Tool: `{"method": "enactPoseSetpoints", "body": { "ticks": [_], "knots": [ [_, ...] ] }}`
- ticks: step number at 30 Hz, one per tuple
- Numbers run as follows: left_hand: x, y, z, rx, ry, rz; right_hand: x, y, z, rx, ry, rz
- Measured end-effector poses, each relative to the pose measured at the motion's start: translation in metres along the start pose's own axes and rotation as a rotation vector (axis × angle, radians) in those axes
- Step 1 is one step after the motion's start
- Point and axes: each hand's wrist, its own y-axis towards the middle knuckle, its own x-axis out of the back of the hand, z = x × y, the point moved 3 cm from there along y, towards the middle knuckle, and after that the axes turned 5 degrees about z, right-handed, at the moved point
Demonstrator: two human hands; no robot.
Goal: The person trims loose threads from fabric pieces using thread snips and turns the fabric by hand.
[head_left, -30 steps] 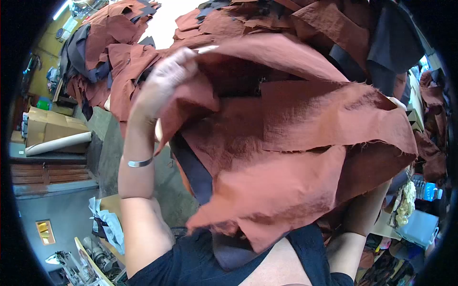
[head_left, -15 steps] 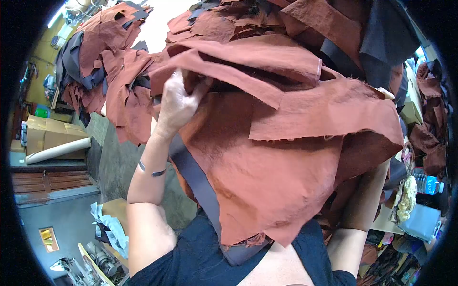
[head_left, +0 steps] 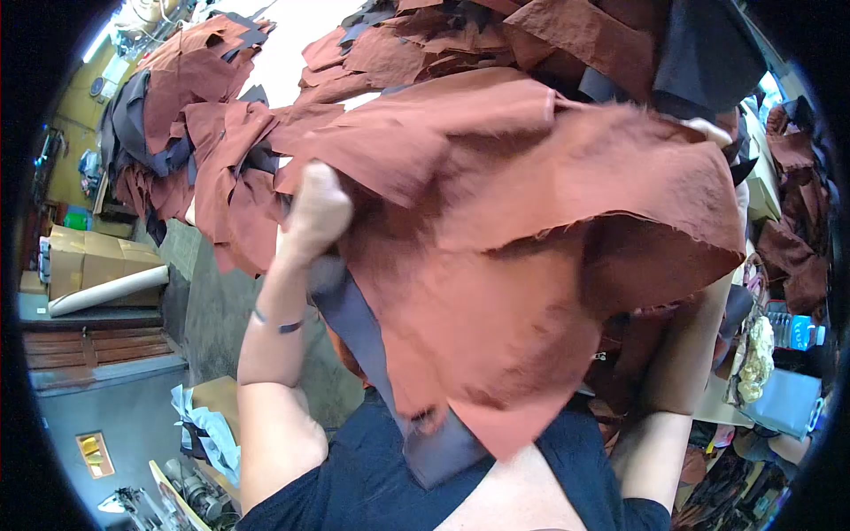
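A bundle of reddish-brown fabric pieces (head_left: pixel 496 292) with frayed edges spreads between my two hands, in front of my chest. My left hand (head_left: pixel 320 212) is closed in a fist on the bundle's left edge, slightly blurred. At the upper right, only part of my right hand (head_left: pixel 708 132) shows, closed over the far edge of the cloth; the fabric covers the rest of it. A dark grey fabric strip (head_left: pixel 359 323) hangs below the left side of the bundle, its lower end against my dark top.
Heaps of brown and dark fabric (head_left: pixel 398 53) lie on a white table (head_left: pixel 297 44) ahead, with another pile (head_left: pixel 190 115) at left. Further left are a cardboard box (head_left: pixel 97 257) and a white roll (head_left: pixel 111 290). A water bottle (head_left: pixel 797 332) and blue container (head_left: pixel 784 403) stand at right.
My left hand has moved down slightly and its fingers have closed on the cloth. The upper fabric flap has shifted and bulges toward the right; the lower tip swings.
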Motion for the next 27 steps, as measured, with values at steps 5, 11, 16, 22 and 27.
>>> {"method": "enactPoseSetpoints", "body": {
  "ticks": [5,11,16,22,27],
  "knots": [
    [0.103,0.011,-0.083,0.015,-0.848,-0.102,-0.025,0.044,-0.002,0.045,-0.413,0.243],
    [0.025,0.015,-0.164,-0.221,-0.247,-0.023,-0.052,0.067,0.023,0.352,-0.908,0.5],
    [-0.047,0.023,-0.183,-0.215,-0.317,0.19,-0.117,0.002,0.082,0.477,-1.149,0.157],
    [-0.058,0.021,-0.184,-0.198,-0.512,0.574,-0.16,-0.043,0.036,0.187,-0.689,0.685],
    [-0.017,0.0,-0.139,-0.082,-0.408,0.471,-0.147,-0.034,-0.023,-0.147,-0.706,0.809]
  ]
}}
